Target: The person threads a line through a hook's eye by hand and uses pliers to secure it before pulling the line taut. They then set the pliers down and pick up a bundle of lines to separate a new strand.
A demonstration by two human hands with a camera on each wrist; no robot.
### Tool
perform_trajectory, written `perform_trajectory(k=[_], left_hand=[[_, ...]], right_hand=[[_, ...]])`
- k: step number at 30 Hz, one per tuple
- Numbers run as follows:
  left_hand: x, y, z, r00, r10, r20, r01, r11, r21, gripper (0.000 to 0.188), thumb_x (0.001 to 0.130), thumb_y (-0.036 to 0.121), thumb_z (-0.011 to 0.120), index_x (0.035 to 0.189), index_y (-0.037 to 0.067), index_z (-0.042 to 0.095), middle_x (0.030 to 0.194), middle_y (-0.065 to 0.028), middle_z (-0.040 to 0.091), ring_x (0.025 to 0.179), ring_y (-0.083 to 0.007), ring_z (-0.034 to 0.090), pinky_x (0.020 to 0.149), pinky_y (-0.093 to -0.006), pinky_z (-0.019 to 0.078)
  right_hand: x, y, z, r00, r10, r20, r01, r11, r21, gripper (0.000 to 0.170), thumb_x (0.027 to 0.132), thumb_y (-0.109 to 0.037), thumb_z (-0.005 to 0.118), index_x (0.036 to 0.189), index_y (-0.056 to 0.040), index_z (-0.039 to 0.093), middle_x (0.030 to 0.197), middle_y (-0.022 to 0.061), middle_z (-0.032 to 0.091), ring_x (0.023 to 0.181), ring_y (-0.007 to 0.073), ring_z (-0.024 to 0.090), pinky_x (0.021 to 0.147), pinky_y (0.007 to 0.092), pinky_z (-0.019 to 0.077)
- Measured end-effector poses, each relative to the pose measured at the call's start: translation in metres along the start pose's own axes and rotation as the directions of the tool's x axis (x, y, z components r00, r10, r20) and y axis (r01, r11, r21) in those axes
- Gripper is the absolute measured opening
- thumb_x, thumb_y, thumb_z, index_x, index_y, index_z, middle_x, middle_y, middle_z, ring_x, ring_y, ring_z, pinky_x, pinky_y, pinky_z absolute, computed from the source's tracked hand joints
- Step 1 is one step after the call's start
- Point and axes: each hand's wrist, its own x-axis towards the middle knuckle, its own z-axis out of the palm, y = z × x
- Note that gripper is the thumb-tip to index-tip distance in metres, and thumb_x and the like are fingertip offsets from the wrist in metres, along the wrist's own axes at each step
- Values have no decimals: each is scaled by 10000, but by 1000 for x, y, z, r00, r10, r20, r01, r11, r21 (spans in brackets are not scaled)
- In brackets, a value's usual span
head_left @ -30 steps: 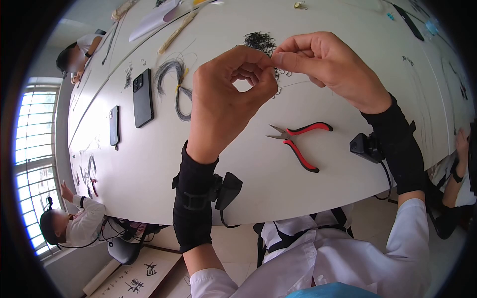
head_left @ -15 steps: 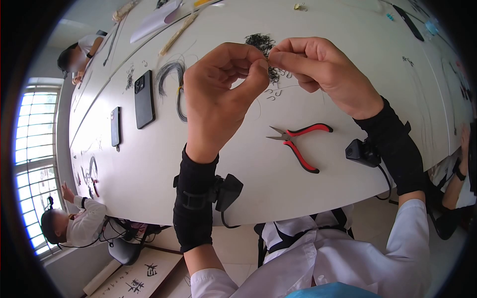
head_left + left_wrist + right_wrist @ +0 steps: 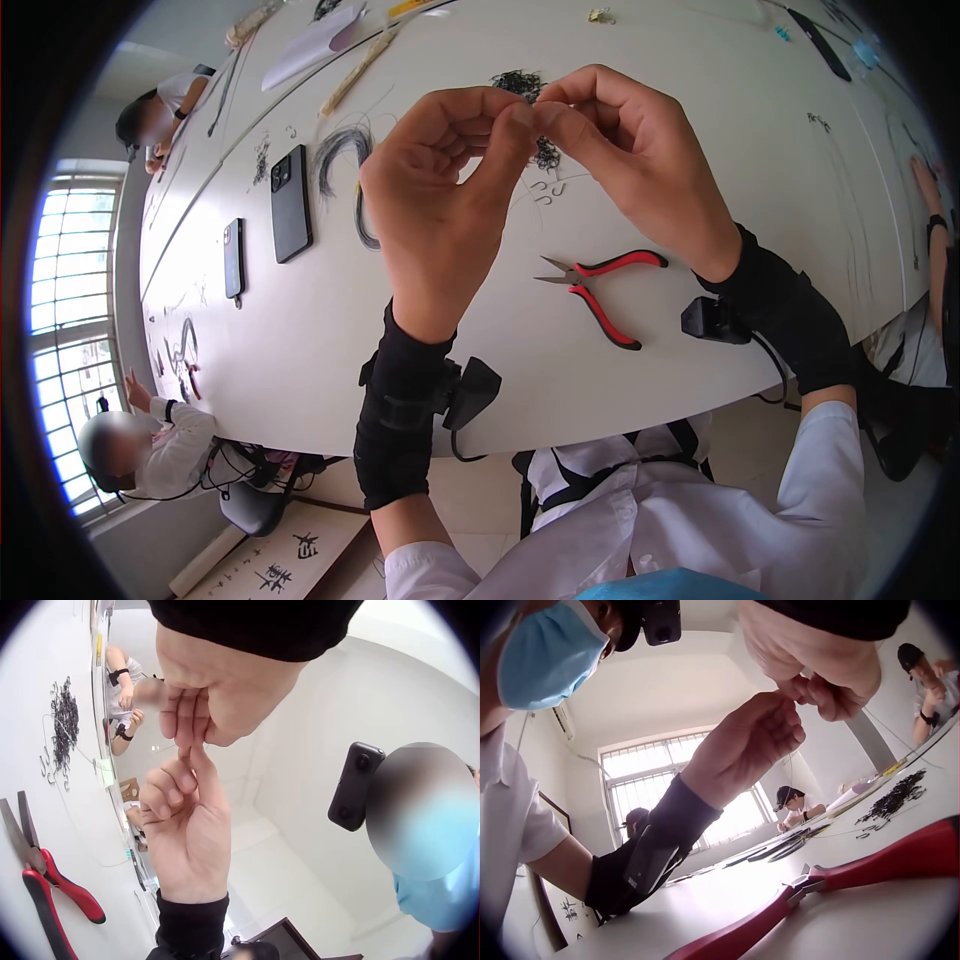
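Both hands are raised over the table, fingertips meeting. My left hand (image 3: 435, 195) pinches with thumb and forefinger, and my right hand (image 3: 645, 150) pinches right against it. A thin line (image 3: 904, 739) runs from the fingers in the right wrist view; whatever else is between the fingertips is hidden by them. Beyond the hands lies a heap of small black hooks (image 3: 515, 82), partly covered by the fingers, with several loose hooks (image 3: 544, 200) on the near side. Red-and-black pliers (image 3: 575, 273) lie with jaws apart on the table below the hands.
A bundle of grey line (image 3: 330, 160) lies left of the left hand, beside two phones (image 3: 291, 205) (image 3: 233, 258). Farther back are a pale bundle of strands (image 3: 355, 75) and a white sheet (image 3: 310, 45). Other people sit around the table (image 3: 480, 400).
My right hand has turned and shifted slightly left, its wrist bending closer to the pliers. The left hand has moved a little left. The fingertips stay together.
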Motion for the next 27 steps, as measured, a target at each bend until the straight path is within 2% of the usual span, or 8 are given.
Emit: perform_trajectory(k=[6,9,12,15,18,19,22,27], left_hand=[[0,-4,-1,997,62,-56,-58,996,60,98,922,29,723,965,-56,699,860,-93,741,802,-128,709,795,-259,566],[1,-8,-2,992,104,-74,-92,984,156,84,912,29,726,956,-38,702,853,-83,744,795,-128,712,795,-264,565],[3,-15,-3,989,147,-34,-133,958,256,74,901,27,728,956,-17,705,848,-86,745,778,-141,715,782,-269,563],[1,-15,-1,988,148,36,-152,942,300,72,894,21,725,958,-8,706,846,-99,743,760,-166,715,761,-275,561],[-1,-11,1,984,127,129,-163,930,331,90,931,12,698,1009,-33,697,873,-91,741,803,-136,708,797,-256,559],[-1,-10,1,980,117,163,-167,925,341,101,950,9,686,1034,-46,693,887,-84,741,827,-116,705,819,-246,558],[-2,-9,1,976,105,189,-163,932,325,110,951,10,687,1041,-53,689,893,-86,741,835,-118,703,824,-253,561],[-2,-8,2,977,72,201,-133,941,311,123,954,14,684,1050,-63,681,921,-87,740,839,-117,693,828,-261,562]], right_hand=[[-7,-14,1,990,-142,7,139,957,-255,108,938,-91,696,1007,-17,659,728,50,653,603,126,599,576,256,473],[-6,-15,-1,939,-338,68,328,813,-481,89,906,-56,703,972,-34,648,736,78,639,620,203,624,591,301,494],[-2,-15,-2,849,-517,108,477,664,-575,82,918,-3,705,986,-27,665,777,40,650,632,80,532,565,236,412],[6,-17,-12,831,-535,153,517,640,-568,50,931,-24,698,972,-26,669,768,25,637,634,74,511,555,239,391],[10,-21,-23,930,-340,141,364,796,-484,35,944,-52,694,959,-26,676,753,4,613,638,59,484,548,238,369],[10,-35,-24,971,-181,157,237,827,-510,75,970,-98,681,972,-23,685,752,-21,594,663,38,476,565,229,364],[13,-29,-30,982,-66,177,133,908,-398,115,986,-131,673,992,-18,690,764,-42,592,674,24,463,585,221,365],[17,-14,-31,983,-49,178,88,972,-218,147,988,-158,672,992,-13,695,745,-64,544,653,18,413,591,207,344]])
